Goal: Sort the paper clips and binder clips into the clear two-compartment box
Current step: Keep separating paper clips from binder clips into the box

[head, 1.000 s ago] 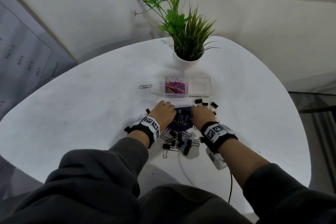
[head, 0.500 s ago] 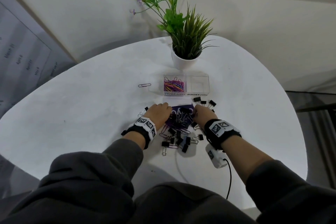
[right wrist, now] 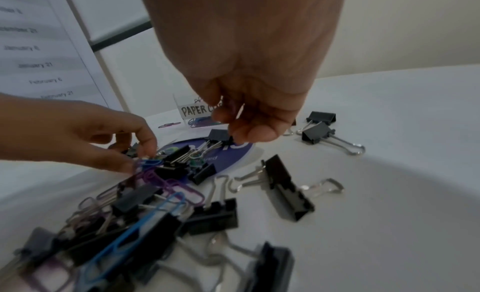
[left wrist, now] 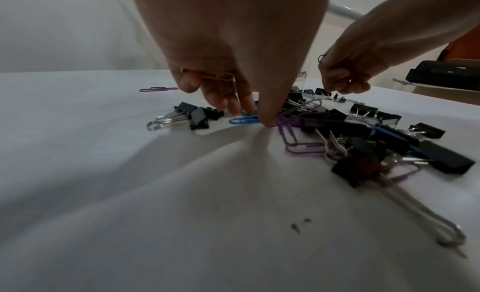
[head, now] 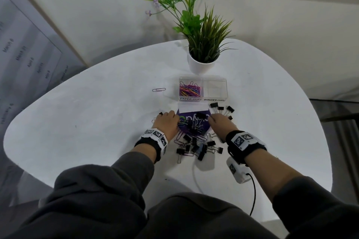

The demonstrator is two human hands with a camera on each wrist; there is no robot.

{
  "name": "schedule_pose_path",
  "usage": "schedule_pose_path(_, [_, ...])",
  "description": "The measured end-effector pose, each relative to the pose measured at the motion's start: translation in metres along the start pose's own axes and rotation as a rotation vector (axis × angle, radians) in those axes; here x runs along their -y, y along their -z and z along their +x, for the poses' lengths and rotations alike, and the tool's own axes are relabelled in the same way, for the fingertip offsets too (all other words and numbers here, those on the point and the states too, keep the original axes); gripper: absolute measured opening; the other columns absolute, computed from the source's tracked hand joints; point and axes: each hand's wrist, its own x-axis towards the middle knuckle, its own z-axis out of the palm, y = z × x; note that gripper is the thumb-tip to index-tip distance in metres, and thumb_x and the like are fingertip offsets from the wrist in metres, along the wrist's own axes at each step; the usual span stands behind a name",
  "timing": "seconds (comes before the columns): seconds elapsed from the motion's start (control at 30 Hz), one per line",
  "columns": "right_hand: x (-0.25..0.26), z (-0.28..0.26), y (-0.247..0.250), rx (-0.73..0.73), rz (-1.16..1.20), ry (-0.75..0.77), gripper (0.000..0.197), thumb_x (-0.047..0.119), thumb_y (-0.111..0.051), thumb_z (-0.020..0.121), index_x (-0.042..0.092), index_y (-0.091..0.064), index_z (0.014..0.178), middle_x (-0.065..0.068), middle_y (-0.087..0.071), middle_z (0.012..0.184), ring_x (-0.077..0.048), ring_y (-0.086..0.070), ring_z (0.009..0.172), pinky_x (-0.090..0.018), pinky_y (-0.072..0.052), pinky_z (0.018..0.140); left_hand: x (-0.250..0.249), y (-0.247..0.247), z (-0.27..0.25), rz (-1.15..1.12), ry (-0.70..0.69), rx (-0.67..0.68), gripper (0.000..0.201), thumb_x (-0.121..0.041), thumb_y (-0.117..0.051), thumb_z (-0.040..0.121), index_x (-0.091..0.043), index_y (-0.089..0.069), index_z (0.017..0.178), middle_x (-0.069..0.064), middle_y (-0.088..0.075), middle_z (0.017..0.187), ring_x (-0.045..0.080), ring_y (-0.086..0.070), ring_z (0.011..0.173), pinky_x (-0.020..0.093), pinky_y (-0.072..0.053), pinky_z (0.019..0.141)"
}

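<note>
Black binder clips (head: 196, 141) and a few coloured paper clips lie heaped on the white table (head: 87, 122) just in front of the clear two-compartment box (head: 203, 88), whose left compartment holds paper clips. The left hand (left wrist: 228, 60) grips a yellow paper clip (left wrist: 207, 75) while pinching at a blue paper clip (left wrist: 242, 120). The right hand (right wrist: 249, 103) has its fingers curled over the pile, pinching thin wire, though what kind of clip cannot be told.

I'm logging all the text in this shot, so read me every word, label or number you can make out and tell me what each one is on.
"PAPER CLIPS": handwritten label on the left compartment of the clear box.
"BINDER CLIPS": label on its right compartment, which is empty.
"January 21", "February 6", "February 21": wall chart, right wrist view; other dates blurred.
"March", "April": same chart, head view; numbers blurred.
Purple card under the clips: white lettering upside down, partly covered, unreadable.
Wristband markers: patterns, no text.
</note>
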Motion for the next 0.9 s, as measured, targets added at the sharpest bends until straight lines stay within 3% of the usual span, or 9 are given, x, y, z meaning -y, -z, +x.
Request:
schedule_pose_path(0.03, [0.000,-0.002,-0.002,0.014,0.003,0.015,0.035,0.018,-0.032,0.100,0.009,-0.042,0.068,-0.010,-0.049,0.080,-0.022,-0.047,0.079,-0.030,-0.034,0.067,-0.002,-0.001,0.002,0.001,0.024,0.003,0.031,-0.022,-0.047,0.095,-0.009,-0.051,0.122,0.011,-0.049,0.129,0.030,-0.050,0.115,0.038,-0.040,0.096])
schedule_pose_path(0.1, [-0.003,-0.003,-0.007,0.013,0.014,0.012,0.024,0.011,-0.033,0.099,0.005,-0.052,0.086,-0.012,-0.054,0.091,-0.024,-0.051,0.084,-0.036,-0.040,0.075,-0.005,-0.001,0.005,-0.003,0.061,0.020,0.027,-0.018,-0.047,0.095,-0.008,-0.053,0.120,0.012,-0.051,0.127,0.031,-0.051,0.115,0.039,-0.041,0.096])
schedule_pose_path(0.2, [-0.006,-0.003,-0.015,-0.029,-0.006,-0.029,0.027,0.002,-0.033,0.095,0.003,-0.054,0.113,-0.016,-0.060,0.111,-0.031,-0.057,0.100,-0.033,-0.041,0.079,-0.008,0.000,0.005,-0.026,0.067,0.063,0.025,-0.011,-0.046,0.095,-0.006,-0.051,0.119,0.014,-0.056,0.123,0.032,-0.054,0.113,0.039,-0.044,0.092])
schedule_pose_path(0.33, [-0.001,-0.003,-0.022,-0.050,-0.085,-0.025,0.025,0.019,-0.043,0.096,0.005,-0.057,0.110,-0.015,-0.055,0.118,-0.032,-0.059,0.102,-0.037,-0.047,0.087,-0.009,-0.001,0.000,-0.223,0.069,0.098,0.034,-0.001,-0.040,0.093,-0.006,-0.044,0.126,0.016,-0.056,0.125,0.032,-0.056,0.111,0.039,-0.045,0.090])
schedule_pose_path(0.4, [0.004,-0.002,-0.026,-0.049,-0.130,-0.024,0.023,0.018,-0.046,0.094,0.005,-0.056,0.110,-0.014,-0.054,0.119,-0.033,-0.059,0.102,-0.038,-0.048,0.086,-0.009,-0.002,-0.004,-0.326,0.068,0.116,0.037,-0.003,-0.040,0.093,-0.007,-0.042,0.130,0.016,-0.049,0.131,0.032,-0.053,0.115,0.039,-0.045,0.094])
schedule_pose_path(0.5, [0.013,0.002,-0.033,-0.068,-0.124,-0.031,0.024,0.018,-0.047,0.093,0.006,-0.055,0.113,-0.014,-0.053,0.122,-0.033,-0.059,0.102,-0.038,-0.049,0.085,-0.007,-0.002,-0.011,-0.384,0.076,0.081,0.029,-0.007,-0.039,0.096,-0.005,-0.044,0.124,0.015,-0.044,0.130,0.032,-0.053,0.109,0.037,-0.044,0.088])
schedule_pose_path(0.67, [0.025,0.008,-0.036,-0.053,-0.153,-0.067,0.031,0.019,-0.052,0.091,0.006,-0.051,0.118,-0.013,-0.053,0.124,-0.032,-0.059,0.106,-0.039,-0.049,0.085,-0.005,0.001,-0.015,-0.408,0.149,0.056,0.022,-0.005,-0.033,0.095,-0.004,-0.050,0.109,0.016,-0.055,0.119,0.032,-0.056,0.103,0.038,-0.043,0.087])
schedule_pose_path(0.9, [0.037,0.017,-0.028,0.066,-0.202,-0.110,0.019,0.011,-0.050,0.088,0.005,-0.057,0.104,-0.014,-0.064,0.109,-0.031,-0.063,0.095,-0.034,-0.047,0.072,-0.010,0.001,-0.012,-0.478,0.174,0.054,0.026,-0.005,-0.035,0.094,-0.004,-0.053,0.112,0.016,-0.058,0.119,0.031,-0.055,0.105,0.037,-0.043,0.087])
